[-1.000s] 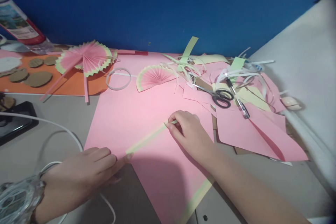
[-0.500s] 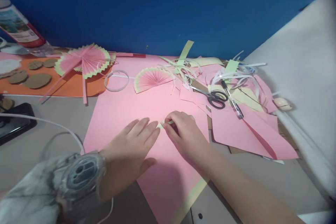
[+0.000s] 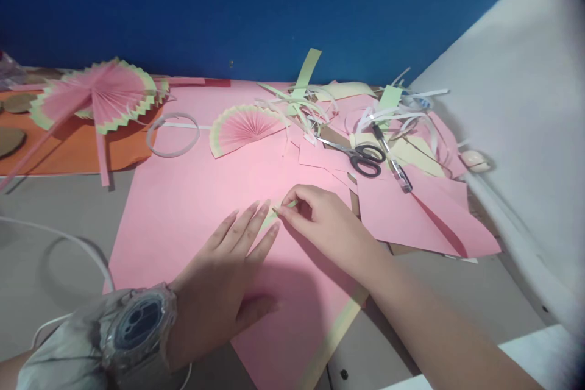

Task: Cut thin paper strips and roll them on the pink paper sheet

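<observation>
A narrow pale green paper strip (image 3: 269,219) lies on a large pink paper sheet (image 3: 173,207). My left hand (image 3: 223,274) rests palm down on the sheet, its fingers stretched out and touching the strip's near end. Between thumb and fingertips, my right hand (image 3: 322,216) pinches the strip close to my left fingertips. The strip's lower part runs under the left fingers, so its full length is hidden. Behind the hands is a small pleated pink fan (image 3: 251,128) with a green and yellow edge.
Black-handled scissors (image 3: 368,160) and a pen (image 3: 395,164) lie at right among paper scraps (image 3: 315,103) and a folded pink sheet (image 3: 425,213). Larger pleated fans (image 3: 121,94) sit on orange paper (image 3: 132,152) at left, near a white ring (image 3: 173,134). A blue wall (image 3: 274,12) stands behind.
The view has turned right, so everything appears farther left, and the bottle and phone have mostly left the picture. My left fingers have spread a little, showing more of the green strip.
</observation>
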The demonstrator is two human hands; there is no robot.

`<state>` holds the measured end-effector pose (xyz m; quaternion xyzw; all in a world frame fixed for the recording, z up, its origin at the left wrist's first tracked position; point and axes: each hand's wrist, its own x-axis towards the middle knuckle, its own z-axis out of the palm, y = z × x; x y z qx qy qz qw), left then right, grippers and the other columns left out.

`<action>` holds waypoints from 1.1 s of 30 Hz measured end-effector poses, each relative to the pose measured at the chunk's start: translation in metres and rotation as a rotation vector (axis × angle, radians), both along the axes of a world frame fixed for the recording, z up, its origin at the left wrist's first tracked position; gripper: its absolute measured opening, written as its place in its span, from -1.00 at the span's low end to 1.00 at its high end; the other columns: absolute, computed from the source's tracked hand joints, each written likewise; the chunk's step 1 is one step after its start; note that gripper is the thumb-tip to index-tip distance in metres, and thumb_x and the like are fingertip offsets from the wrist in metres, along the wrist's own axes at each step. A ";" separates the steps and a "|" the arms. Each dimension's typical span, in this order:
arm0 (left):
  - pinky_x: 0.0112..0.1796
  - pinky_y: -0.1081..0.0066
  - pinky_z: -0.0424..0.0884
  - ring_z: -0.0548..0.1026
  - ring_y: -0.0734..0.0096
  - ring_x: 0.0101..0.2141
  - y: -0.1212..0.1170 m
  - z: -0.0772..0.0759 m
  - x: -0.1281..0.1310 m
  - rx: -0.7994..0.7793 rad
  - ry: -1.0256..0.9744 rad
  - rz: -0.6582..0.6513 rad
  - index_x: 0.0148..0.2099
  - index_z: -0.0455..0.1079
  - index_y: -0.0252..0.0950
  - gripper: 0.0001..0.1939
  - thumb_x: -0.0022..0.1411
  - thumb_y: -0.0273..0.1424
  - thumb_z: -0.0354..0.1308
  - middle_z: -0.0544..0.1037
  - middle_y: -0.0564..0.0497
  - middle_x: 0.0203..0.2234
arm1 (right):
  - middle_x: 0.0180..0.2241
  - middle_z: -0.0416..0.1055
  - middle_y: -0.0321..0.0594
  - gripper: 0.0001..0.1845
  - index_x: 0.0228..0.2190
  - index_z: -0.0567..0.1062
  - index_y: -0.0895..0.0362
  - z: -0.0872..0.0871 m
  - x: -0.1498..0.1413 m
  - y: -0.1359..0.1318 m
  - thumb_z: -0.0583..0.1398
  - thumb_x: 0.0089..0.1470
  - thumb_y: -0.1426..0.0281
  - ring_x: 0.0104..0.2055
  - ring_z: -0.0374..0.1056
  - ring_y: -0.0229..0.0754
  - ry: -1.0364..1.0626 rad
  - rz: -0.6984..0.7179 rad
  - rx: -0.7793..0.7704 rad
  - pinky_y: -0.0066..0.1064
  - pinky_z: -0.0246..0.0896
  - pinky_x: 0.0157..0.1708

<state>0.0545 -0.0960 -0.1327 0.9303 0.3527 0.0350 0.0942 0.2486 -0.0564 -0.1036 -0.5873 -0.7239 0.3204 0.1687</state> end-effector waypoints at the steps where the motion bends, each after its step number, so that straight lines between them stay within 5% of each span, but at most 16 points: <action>1: 0.18 0.02 -0.04 -0.11 -0.06 0.26 0.000 0.000 0.000 -0.004 -0.007 0.000 0.32 -0.08 -0.41 -0.19 0.18 -0.03 -0.02 -0.08 -0.33 0.29 | -0.41 0.43 -0.29 -0.87 -0.43 0.41 0.10 0.000 0.000 0.000 0.09 0.13 0.42 -0.37 0.31 -0.24 -0.009 -0.006 -0.006 -0.42 0.12 -0.41; 13: 0.20 0.10 -0.12 -0.09 0.00 0.26 -0.002 -0.008 0.000 0.024 -0.104 0.029 0.27 0.06 -0.38 -0.23 0.19 0.04 -0.06 -0.02 -0.29 0.28 | -0.49 0.38 -0.42 -0.86 -0.45 0.33 0.06 0.006 -0.009 -0.004 0.09 0.15 0.38 -0.47 0.30 -0.30 -0.014 -0.011 -0.053 -0.45 0.10 -0.47; 33: 0.20 0.06 -0.16 -0.01 0.09 0.24 -0.014 -0.008 0.001 0.103 -0.043 0.052 0.30 -0.03 -0.48 -0.22 0.20 -0.06 -0.02 0.00 -0.20 0.28 | -0.35 0.29 -0.20 -0.89 -0.41 0.32 0.16 -0.015 -0.006 0.000 0.05 0.16 0.47 -0.27 0.22 -0.15 -0.278 0.119 0.180 -0.33 0.13 -0.26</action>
